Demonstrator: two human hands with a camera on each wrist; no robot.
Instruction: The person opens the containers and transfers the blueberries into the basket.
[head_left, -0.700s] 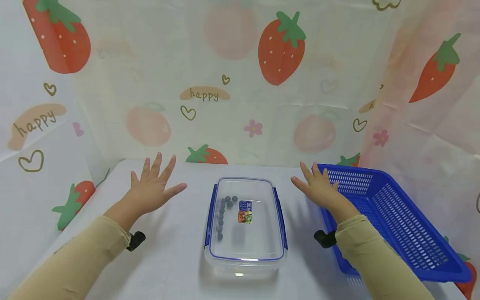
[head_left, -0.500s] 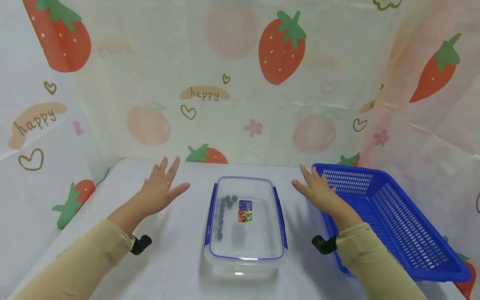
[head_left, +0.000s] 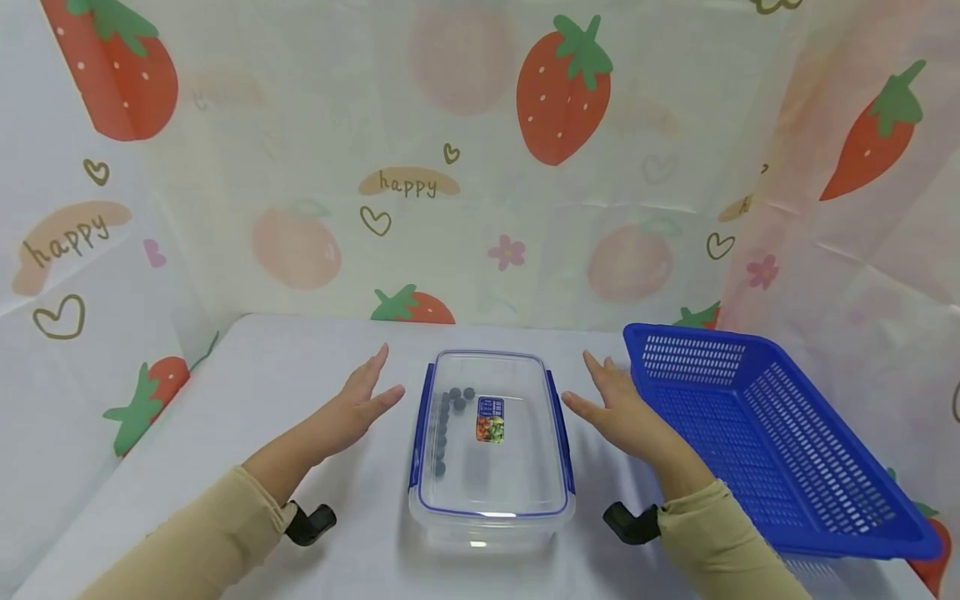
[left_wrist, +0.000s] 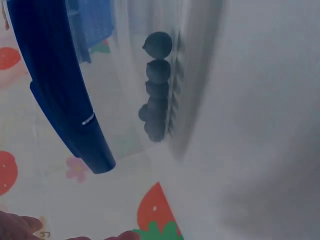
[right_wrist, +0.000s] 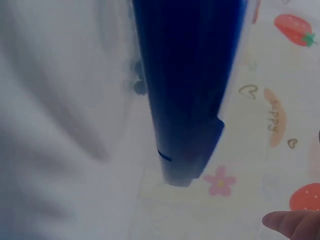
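Note:
Between my two hands stands a clear plastic food container (head_left: pixel 517 475) with a blue-edged lid and a blue latch along each long side. Several small dark round balls (left_wrist: pixel 158 70) lie inside it along its left wall. My left hand (head_left: pixel 341 425) is held in the air just left of the container, fingers extended and thumb toward it. To the right, my right hand (head_left: pixel 622 412) is raised the same way, its thumb near the right latch (right_wrist: pixel 187 90). Neither hand holds anything. In the left wrist view the left latch (left_wrist: pixel 60 85) is close up, with fingertips at the bottom edge.
A blue perforated plastic basket (head_left: pixel 817 442) sits on the right of the white table (head_left: pixel 300 358), partly behind my right arm. Strawberry-printed sheets (head_left: pixel 480 183) form walls at the back and both sides. A fruit label (head_left: pixel 491 419) is on the lid.
Both hands have moved inward and slightly lower, closer to the container's sides. The left hand has turned more edge-on. The container and basket have stayed in place.

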